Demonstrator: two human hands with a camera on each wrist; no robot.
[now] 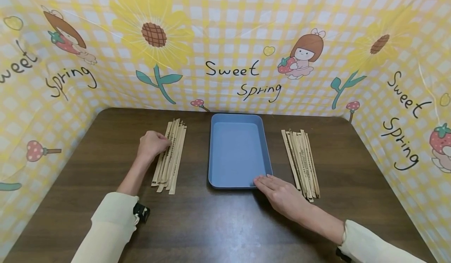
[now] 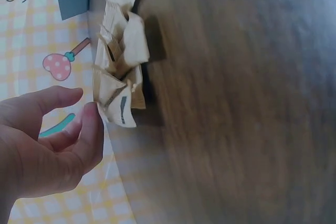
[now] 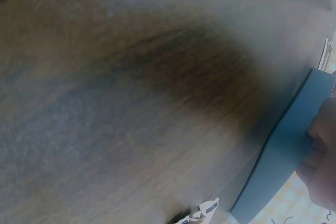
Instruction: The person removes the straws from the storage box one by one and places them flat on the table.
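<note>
My left hand [image 1: 152,145] is at the left pile of long, thin paper-wrapped sticks [image 1: 174,157]. In the left wrist view a gap shows between thumb and forefinger, with one fingertip right at the wrapper ends [image 2: 123,103]. A blue rectangular tray [image 1: 239,153] lies in the middle of the table. Over its near right corner rests my right hand [image 1: 282,194], fingers extended across the rim. The right wrist view shows that hand [image 3: 321,156] at the edge, against the tray's outer wall [image 3: 283,148].
A second pile of paper-wrapped sticks [image 1: 301,161] lies right of the tray, beside the right hand. The dark wooden table [image 1: 211,224] is bordered by a yellow checked cloth [image 1: 225,28] at the back and both sides.
</note>
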